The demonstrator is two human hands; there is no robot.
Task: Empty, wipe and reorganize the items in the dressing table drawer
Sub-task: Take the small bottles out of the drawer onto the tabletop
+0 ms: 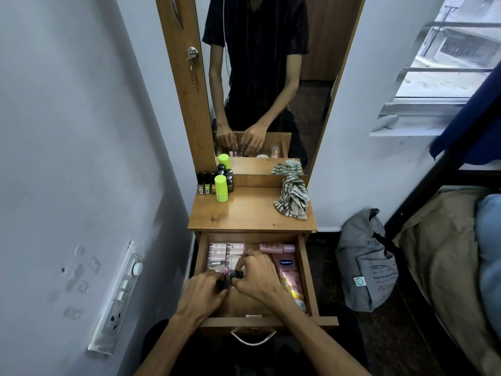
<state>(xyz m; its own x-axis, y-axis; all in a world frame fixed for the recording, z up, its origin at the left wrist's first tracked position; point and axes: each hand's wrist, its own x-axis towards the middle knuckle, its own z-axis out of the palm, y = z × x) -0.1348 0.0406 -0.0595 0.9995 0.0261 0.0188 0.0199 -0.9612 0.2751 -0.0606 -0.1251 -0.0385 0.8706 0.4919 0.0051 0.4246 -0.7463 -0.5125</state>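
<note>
Wooden drawer (307, 270) (pulled open): left hand (202, 295) and right hand (257, 276) pinch small dark lipsticks (235, 274).

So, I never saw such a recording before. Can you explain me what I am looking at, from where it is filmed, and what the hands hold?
There is one picture, from a camera worn on a person's head, looking down. No machine: two bare hands work in the open drawer of a dressing table. The left hand and right hand each pinch a small dark item; what exactly is unclear. In the drawer lie pale boxes and a pink Vaseline tube. On top stand a green bottle, small dark bottles and a striped cloth. The mirror reflects the person.
</note>
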